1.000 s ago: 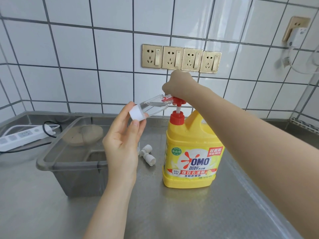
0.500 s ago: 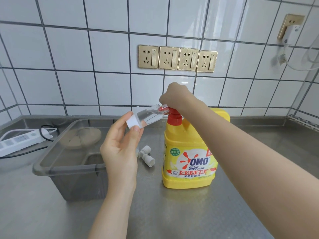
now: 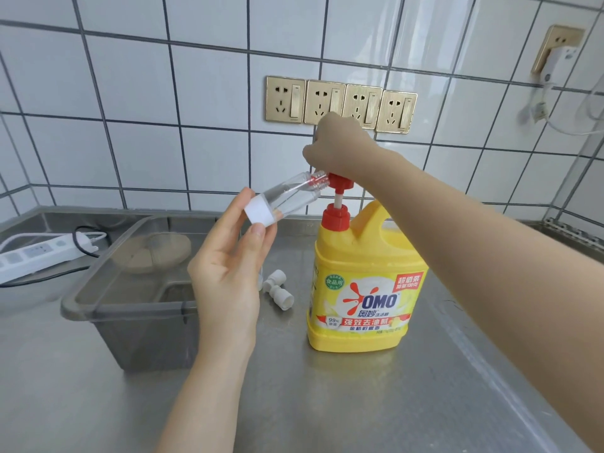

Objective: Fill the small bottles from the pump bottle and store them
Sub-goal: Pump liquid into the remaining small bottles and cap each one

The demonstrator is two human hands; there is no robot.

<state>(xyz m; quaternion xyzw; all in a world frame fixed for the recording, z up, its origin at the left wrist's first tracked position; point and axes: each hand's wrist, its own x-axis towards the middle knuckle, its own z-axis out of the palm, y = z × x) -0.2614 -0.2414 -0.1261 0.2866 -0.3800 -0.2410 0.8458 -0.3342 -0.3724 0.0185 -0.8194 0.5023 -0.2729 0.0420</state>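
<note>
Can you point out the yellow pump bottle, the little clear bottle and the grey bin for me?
yellow pump bottle point(image 3: 366, 273): head view, its yellow body above the label.
little clear bottle point(image 3: 287, 197): head view, its clear side.
grey bin point(image 3: 130, 315): head view, its near rim.

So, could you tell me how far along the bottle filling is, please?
Done: nothing looks stored; the grey bin shows no bottles. In hand: left hand holds a small clear bottle at the pump nozzle; right hand is on the pump. Left: capping with the loose caps, storing.
</note>
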